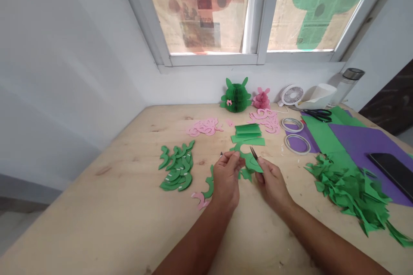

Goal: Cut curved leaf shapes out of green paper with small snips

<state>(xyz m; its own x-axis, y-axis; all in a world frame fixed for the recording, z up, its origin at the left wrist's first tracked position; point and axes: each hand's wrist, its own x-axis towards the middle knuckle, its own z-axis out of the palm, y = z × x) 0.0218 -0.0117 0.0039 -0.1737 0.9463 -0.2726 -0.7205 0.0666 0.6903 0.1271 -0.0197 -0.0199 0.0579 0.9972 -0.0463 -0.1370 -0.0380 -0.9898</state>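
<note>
My left hand (pixel 226 181) and my right hand (pixel 272 187) are close together above the plywood table (pixel 97 206). Between them is a curved green paper cut-out (pixel 249 161), which my left fingers pinch at one end. My right hand grips slim metal tweezers (pixel 253 153), their tips pointing up beside the cut-out. A small dark tip (pixel 221 153) shows past my left fingers, too small to identify. Just below my left hand lie a green crescent (pixel 209 184) and a pink curved piece (pixel 200 200). More green crescents (pixel 176 167) form a pile to the left.
Behind my hands lie pink cut-outs (pixel 204 127) and a stack of green strips (pixel 247 130). Green and pink honeycomb paper figures (pixel 235 98) stand by the wall. To the right are tape rolls, scissors, purple and green sheets, green scraps, a phone, a small fan and a bottle.
</note>
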